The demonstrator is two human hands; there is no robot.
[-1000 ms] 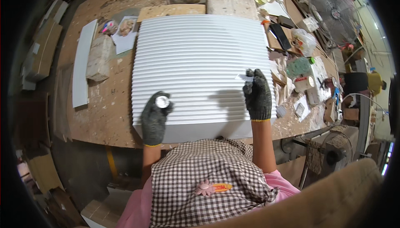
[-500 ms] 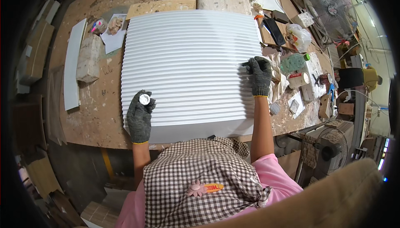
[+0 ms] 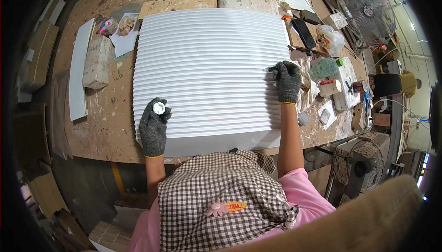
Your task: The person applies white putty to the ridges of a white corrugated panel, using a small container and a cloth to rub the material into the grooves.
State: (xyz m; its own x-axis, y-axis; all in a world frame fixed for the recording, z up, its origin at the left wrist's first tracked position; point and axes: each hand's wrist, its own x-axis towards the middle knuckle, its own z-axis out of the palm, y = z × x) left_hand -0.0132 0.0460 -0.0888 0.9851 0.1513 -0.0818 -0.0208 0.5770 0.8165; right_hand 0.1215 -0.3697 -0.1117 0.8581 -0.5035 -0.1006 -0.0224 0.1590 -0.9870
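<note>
At the far left of my brown, paint-spattered wooden table (image 3: 99, 134) lies a long, narrow, flat white board (image 3: 81, 75), and just right of it a scuffed, whitish rectangular block (image 3: 97, 63). Beyond the block, a small clear bag with pink and blue bits (image 3: 107, 26) sits beside a white paper sheet (image 3: 123, 45) bearing a crumpled brownish lump (image 3: 126, 25). My left hand (image 3: 154, 127), in a dark grey knitted glove with a yellow cuff edge, is curled around a small, round, white-faced object (image 3: 159, 108), its face turned up, above the near left part of a large white panel with ribs running crosswise (image 3: 209, 63). The panel lies in front of me, filling the middle of the table. My right hand (image 3: 288, 82), gloved alike, is at the panel's right edge with its fingers bent and drawn together, pointing left; I cannot tell whether they grip anything or touch the ribs. Right of that hand are a crumpled cream cloth (image 3: 305, 100), a translucent green plastic bottle lying on its side (image 3: 323, 69) and a white cylindrical tub with red marking (image 3: 328, 87).
</note>
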